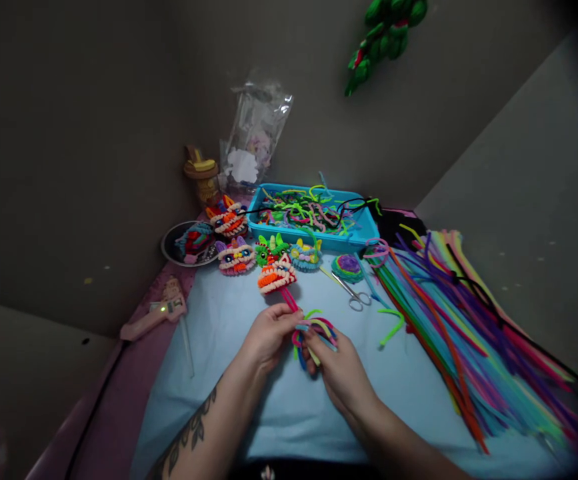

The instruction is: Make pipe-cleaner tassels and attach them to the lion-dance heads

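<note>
Pipe cleaner bundle (325, 327), its short pieces bent in pink, yellow, green and blue, sits just below the centre of the frame, between the person's two hands. The right hand (337, 365) is closed on it, thumb pressed over the strands and fingers curled beneath. The left hand (271, 335) is closed too, thumb and fingertips pinched at the bundle's left edge; whether a pink strip (289, 300) above those fingertips is also in its grip, I cannot tell. Leaf-like markings show on the left forearm. Both arms reach over a light blue cloth (289, 433) spread on a pink surface (103, 407).

Long pipe cleaners (449, 320) of many colours lie in a thick heap across the lower right of the frame, a bent green piece (393, 327) beside them. Left of centre lies a pink glue gun (161, 315), a small light lit on its side. Right of centre, open scissors (353, 293) lie close to a purple-centred coil (347, 268).

An orange and white animal head (275, 276) is at the upper end of the pink strip; more fuzzy animal heads (235, 256) cluster behind it. Beyond them, a blue tray (319, 239) holds tangled scraps, with a round bowl (169, 247) to its left. Farther back, a clear plastic bag (263, 127) leans near the wall.
</note>
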Available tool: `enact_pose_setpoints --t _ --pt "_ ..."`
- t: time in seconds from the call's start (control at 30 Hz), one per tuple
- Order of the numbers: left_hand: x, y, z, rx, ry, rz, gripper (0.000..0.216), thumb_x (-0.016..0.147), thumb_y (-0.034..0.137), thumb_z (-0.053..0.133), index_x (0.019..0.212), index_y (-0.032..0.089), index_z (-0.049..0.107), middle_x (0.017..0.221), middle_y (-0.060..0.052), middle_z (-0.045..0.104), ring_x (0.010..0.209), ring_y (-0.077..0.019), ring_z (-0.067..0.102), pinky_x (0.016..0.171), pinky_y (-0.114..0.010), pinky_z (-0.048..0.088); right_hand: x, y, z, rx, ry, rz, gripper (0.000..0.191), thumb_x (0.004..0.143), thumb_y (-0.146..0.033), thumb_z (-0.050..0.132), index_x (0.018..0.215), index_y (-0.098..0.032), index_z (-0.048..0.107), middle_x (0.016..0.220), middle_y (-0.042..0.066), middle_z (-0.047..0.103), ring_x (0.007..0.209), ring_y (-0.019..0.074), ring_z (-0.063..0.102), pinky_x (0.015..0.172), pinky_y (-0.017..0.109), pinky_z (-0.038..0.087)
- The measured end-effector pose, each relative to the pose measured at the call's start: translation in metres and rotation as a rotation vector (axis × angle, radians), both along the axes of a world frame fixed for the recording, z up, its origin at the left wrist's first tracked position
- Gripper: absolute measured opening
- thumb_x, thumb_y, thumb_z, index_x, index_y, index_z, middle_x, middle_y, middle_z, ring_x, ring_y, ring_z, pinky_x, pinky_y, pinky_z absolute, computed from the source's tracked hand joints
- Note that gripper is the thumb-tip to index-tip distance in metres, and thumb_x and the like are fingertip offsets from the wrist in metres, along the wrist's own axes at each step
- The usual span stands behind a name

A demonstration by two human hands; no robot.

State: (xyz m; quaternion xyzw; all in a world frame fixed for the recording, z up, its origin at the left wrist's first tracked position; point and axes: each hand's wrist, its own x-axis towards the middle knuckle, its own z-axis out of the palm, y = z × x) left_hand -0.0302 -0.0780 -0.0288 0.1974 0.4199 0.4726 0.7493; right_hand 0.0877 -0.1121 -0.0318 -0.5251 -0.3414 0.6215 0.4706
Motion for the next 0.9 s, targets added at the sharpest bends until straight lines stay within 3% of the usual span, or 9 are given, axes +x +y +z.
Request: enact_pose_setpoints --t 0.3,0.43,0.57,0.7,0.9 --pt "-0.002 -0.001 0.0 0.0 -0.035 -0.009 0.035 0.059 0.034 0.084 0.065 0.014 0.057 0.055 0.002 0.059 0.045 -0.0079 0.052 0.048 -0.021 0.038 -0.006 0.001 -0.008 0.056 0.029 -0.079 0.032 0.072 -0.046 0.072 0.075 -0.016 0.059 0.055 -0.004 0.053 0.046 0.0086 0.043 0.042 0.02 0.034" --pt "-0.003 -0.001 0.003 0.033 -0.019 0.023 0.036 0.055 0.032 0.086 0.07 0.013 0.059 0.06 0.0 0.063 0.049 -0.0079 0.054 0.05 -0.02 0.039 0.0 0.002 -0.009 0.18 -0.17 -0.045 0.028 0.077 -0.042 0.068 0.087 -0.017 0.062 0.072 0.002 0.063 0.062 0.0143 0.056 0.056 0.025 0.047" --pt "-0.002 -0.001 0.007 0.044 0.025 0.07 0.04 0.05 0.034 0.088 0.069 0.012 0.06 0.058 0.001 0.062 0.048 -0.0061 0.051 0.046 -0.017 0.034 0.007 0.007 0.002 0.428 -0.417 -0.057 0.025 0.076 -0.032 0.069 0.096 -0.02 0.059 0.091 0.004 0.063 0.081 0.018 0.06 0.072 0.028 0.05" --pt "-0.002 -0.001 0.008 0.052 0.038 0.066 0.039 0.052 0.036 0.087 0.065 0.012 0.059 0.053 0.002 0.059 0.044 -0.0045 0.046 0.044 -0.017 0.031 0.011 0.016 0.012 0.634 -0.516 0.086 0.01 0.08 -0.026 0.065 0.085 -0.021 0.059 0.085 0.003 0.056 0.079 0.0169 0.058 0.069 0.026 0.048" --pt "-0.005 -0.001 0.01 0.066 0.052 0.051 0.037 0.055 0.037 0.085 0.064 0.012 0.058 0.05 0.003 0.054 0.043 -0.0042 0.044 0.044 -0.017 0.031 0.016 0.028 0.013 0.712 -0.452 0.266 0.005 0.08 -0.02 0.064 0.082 -0.021 0.059 0.084 0.002 0.054 0.076 0.0158 0.055 0.066 0.026 0.046"
